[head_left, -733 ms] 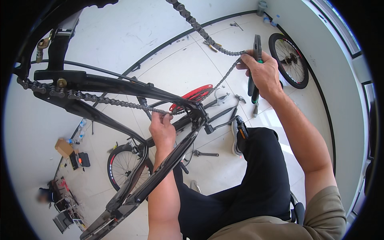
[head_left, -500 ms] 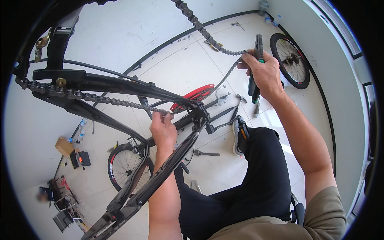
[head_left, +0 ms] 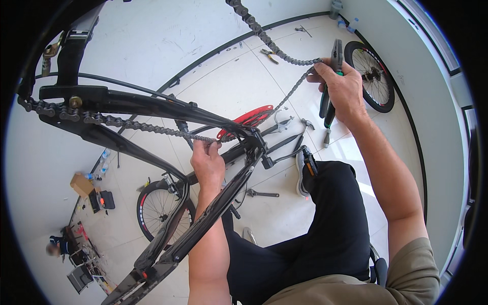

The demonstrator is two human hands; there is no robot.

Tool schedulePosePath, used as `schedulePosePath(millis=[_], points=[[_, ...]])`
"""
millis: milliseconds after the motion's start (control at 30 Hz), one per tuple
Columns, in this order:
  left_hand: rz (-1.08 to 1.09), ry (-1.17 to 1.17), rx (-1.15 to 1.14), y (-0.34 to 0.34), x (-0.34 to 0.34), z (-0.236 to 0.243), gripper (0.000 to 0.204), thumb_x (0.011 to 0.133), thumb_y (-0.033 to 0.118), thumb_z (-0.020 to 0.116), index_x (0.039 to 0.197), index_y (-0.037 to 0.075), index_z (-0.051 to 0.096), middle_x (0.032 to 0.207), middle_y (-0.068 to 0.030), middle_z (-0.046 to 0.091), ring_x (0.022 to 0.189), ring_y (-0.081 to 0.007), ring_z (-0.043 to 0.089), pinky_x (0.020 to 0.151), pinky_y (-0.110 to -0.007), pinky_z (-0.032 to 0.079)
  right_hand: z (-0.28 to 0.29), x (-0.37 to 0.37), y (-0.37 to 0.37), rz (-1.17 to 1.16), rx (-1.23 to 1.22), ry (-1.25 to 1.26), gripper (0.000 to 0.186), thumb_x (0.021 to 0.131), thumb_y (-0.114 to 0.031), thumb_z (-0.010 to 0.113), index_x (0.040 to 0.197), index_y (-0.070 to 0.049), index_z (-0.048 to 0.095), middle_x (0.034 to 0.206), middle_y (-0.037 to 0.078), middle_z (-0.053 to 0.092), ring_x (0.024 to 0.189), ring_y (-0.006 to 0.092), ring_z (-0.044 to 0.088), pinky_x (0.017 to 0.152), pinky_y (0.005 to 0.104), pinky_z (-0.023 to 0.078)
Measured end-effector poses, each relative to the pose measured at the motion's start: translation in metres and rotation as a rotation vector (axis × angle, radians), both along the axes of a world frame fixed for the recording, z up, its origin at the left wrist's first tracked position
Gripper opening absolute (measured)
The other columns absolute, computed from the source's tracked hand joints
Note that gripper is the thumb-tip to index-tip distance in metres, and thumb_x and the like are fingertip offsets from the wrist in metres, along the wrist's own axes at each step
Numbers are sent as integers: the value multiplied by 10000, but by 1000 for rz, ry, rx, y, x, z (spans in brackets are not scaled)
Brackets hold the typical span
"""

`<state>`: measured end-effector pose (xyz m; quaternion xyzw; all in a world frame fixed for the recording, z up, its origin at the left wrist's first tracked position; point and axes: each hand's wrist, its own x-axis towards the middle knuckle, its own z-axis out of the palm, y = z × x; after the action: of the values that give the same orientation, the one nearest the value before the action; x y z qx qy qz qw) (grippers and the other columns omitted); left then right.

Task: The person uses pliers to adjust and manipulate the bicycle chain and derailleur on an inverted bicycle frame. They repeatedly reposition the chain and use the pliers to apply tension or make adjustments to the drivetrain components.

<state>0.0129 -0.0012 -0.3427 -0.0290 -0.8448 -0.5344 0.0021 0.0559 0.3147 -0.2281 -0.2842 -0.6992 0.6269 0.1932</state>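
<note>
1. White tiled floor (head_left: 239,86) is lying under us, a loose wheel (head_left: 370,76) resting by the wall;
2. our left hand (head_left: 207,163) is pinching the chain (head_left: 147,127) above the black frame (head_left: 152,107);
3. our right hand (head_left: 341,87) is gripping pliers (head_left: 330,81) — closed round them — beside the chain's hanging end.

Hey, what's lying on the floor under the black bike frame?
Under the black bike frame: a spoked wheel, a red chainring guard and a wrench on the tiled floor. The frame covers part of the wheel.
</note>
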Motion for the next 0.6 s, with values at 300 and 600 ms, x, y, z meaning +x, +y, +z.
schedulePosePath(millis=[300,600], points=[[26,-10,44,1,0,-2,106,941,-74,535,1040,-53,566,889,-141,695,836,-215,720,773,-324,538,0,0,11,-34,2,40,237,961,-187,673,1091,10,690,900,102,746,831,145,740,699,275,507],[-35,14,8,0,-2,-7,106,948,-77,530,1045,-60,570,912,-131,699,849,-177,711,806,-309,576,-1,-2,15,-40,-15,43,233,966,-167,679,1106,19,658,924,132,739,851,161,723,696,278,494]])
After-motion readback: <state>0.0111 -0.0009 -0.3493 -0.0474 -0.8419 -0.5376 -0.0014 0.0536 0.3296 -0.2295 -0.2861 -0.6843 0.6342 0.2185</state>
